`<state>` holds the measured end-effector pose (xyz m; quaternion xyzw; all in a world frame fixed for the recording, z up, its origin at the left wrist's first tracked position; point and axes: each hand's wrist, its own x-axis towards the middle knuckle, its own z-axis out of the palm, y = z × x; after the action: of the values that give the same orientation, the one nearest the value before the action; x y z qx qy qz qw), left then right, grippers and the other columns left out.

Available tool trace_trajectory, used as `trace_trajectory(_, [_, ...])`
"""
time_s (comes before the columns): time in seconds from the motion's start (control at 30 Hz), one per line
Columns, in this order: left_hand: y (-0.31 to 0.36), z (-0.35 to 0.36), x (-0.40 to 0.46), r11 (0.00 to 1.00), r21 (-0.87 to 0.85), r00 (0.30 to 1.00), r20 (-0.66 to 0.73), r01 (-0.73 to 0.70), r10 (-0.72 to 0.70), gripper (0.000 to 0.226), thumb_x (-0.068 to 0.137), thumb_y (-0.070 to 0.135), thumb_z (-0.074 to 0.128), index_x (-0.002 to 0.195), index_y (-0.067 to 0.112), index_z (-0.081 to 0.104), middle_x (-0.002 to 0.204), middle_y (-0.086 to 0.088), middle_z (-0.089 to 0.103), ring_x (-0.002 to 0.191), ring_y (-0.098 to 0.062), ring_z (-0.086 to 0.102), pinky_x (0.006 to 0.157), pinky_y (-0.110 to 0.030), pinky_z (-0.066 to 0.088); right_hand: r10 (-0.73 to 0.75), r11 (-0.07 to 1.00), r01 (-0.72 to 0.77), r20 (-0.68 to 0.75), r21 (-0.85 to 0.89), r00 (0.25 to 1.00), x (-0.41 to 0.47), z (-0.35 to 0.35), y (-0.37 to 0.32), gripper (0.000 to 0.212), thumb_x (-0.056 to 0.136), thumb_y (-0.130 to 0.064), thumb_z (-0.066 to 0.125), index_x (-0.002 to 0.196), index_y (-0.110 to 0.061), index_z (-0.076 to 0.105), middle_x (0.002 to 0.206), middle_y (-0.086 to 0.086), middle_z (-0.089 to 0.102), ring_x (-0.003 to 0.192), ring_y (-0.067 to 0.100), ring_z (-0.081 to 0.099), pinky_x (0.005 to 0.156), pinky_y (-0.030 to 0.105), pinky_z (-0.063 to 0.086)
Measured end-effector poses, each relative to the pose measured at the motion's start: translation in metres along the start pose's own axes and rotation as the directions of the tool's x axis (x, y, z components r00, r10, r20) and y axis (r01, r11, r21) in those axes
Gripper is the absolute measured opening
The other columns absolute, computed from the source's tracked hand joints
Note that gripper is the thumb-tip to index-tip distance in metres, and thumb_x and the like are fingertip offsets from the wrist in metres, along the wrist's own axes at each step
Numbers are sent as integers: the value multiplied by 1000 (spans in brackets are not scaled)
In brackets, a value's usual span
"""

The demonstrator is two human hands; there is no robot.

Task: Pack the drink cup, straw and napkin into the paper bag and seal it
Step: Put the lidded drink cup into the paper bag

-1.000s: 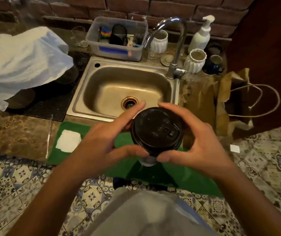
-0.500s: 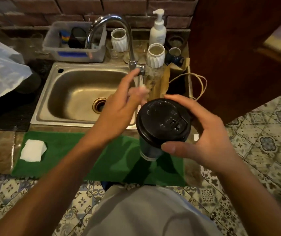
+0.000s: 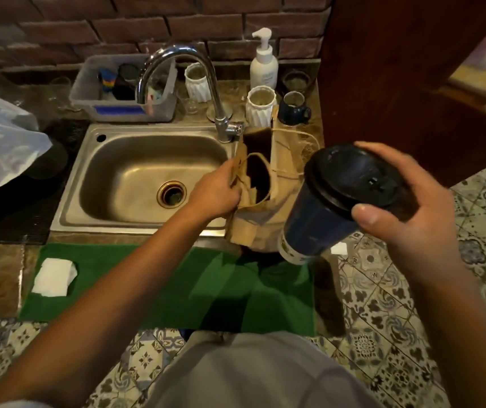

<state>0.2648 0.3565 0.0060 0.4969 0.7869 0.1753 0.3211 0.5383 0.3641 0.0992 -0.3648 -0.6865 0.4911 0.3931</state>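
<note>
A dark blue drink cup (image 3: pixel 318 222) with a black lid is tilted in the air, held around its top by my right hand (image 3: pixel 406 207). It hangs just right of a brown paper bag (image 3: pixel 268 207) with twine handles, which stands open-mouthed at the sink's right edge. My left hand (image 3: pixel 218 192) grips the bag's left rim. A folded white napkin (image 3: pixel 53 277) lies on the left end of a green mat (image 3: pixel 177 290). A thin clear straw (image 3: pixel 23 260) lies on the counter just left of the mat.
A steel sink (image 3: pixel 135 175) with a curved faucet (image 3: pixel 194 83) sits left of the bag. Behind it stand a grey tub (image 3: pixel 124 110), white ribbed cups (image 3: pixel 260 108), a soap pump (image 3: pixel 263 63) and a blue mug (image 3: pixel 294 111). A wooden post (image 3: pixel 397 83) rises at right.
My left hand left the cup, reached to the paper bag and gripped its rim. My right hand carried the cup rightward and tilted it. The view swung right.
</note>
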Motion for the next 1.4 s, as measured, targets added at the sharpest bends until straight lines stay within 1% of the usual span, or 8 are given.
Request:
trace_trajectory(0.33, [2, -2, -47, 987, -160, 998, 56, -31, 40, 77, 89, 6, 52, 149, 51, 36, 120, -3, 71, 98, -23, 69, 82, -35, 58, -101, 995, 95, -266, -35, 959, 44, 26, -5, 69, 80, -51, 69, 136, -14, 57, 125, -8, 64, 117, 2, 62, 94, 21, 50])
trace_trajectory(0.53, [-12, 10, -75, 961, -276, 998, 59, 3, 13, 76, 90, 4, 51, 146, 54, 40, 108, 15, 66, 85, 1, 63, 63, -6, 45, -79, 989, 75, -28, -125, 997, 23, 42, 18, 79, 70, -53, 79, 137, -18, 56, 130, -16, 62, 124, 2, 60, 100, 27, 52])
trace_trajectory(0.6, [-20, 10, -80, 925, -376, 998, 54, 48, -30, 66, 92, 9, 51, 141, 53, 48, 120, 12, 70, 103, -12, 68, 78, -23, 57, -50, 990, 56, 52, -132, 997, 17, 42, 25, 81, 67, -54, 82, 136, -19, 56, 129, -17, 63, 123, 3, 62, 99, 27, 53])
trace_trajectory(0.67, [-26, 8, -84, 900, -423, 994, 68, 105, -84, 54, 93, 13, 51, 132, 50, 55, 111, 1, 75, 92, -28, 74, 70, -48, 64, -42, 979, 71, 151, -189, 988, 14, 41, 30, 85, 65, -56, 84, 136, -22, 55, 130, -17, 64, 122, 1, 62, 99, 24, 52])
trace_trajectory(0.73, [-31, 4, -87, 885, -444, 990, 73, 141, -120, 47, 95, 11, 49, 129, 42, 58, 98, -5, 76, 74, -33, 75, 58, -49, 62, -31, 959, 102, 257, -265, 966, 14, 39, 33, 92, 62, -61, 84, 140, -27, 50, 134, -18, 61, 123, -2, 60, 101, 21, 50])
trace_trajectory(1.07, [-38, -1, -105, 896, -406, 983, 76, 181, -165, 47, 100, 10, 41, 138, 36, 52, 96, -7, 73, 59, -27, 74, 52, -42, 62, 75, 827, 349, 702, -441, 708, 49, 53, 22, 96, 66, -62, 83, 147, -30, 42, 135, -15, 60, 121, 4, 59, 101, 28, 51])
trace_trajectory(1.23, [-40, -1, -110, 893, -411, 983, 78, 181, -164, 49, 98, 9, 42, 141, 32, 50, 95, -9, 73, 58, -28, 73, 48, -38, 59, 87, 748, 497, 806, -441, 585, 71, 89, 27, 92, 67, -63, 81, 144, -24, 47, 133, -5, 64, 117, 12, 62, 98, 31, 52])
trace_trajectory(1.4, [-48, -4, -114, 890, -401, 975, 53, 219, -216, 55, 99, 9, 41, 150, 30, 40, 101, -15, 72, 59, -34, 74, 58, -46, 63, 357, 591, 548, 801, -592, 480, 79, 114, 55, 100, 59, -66, 79, 142, -27, 39, 127, -1, 64, 109, 22, 65, 89, 41, 58])
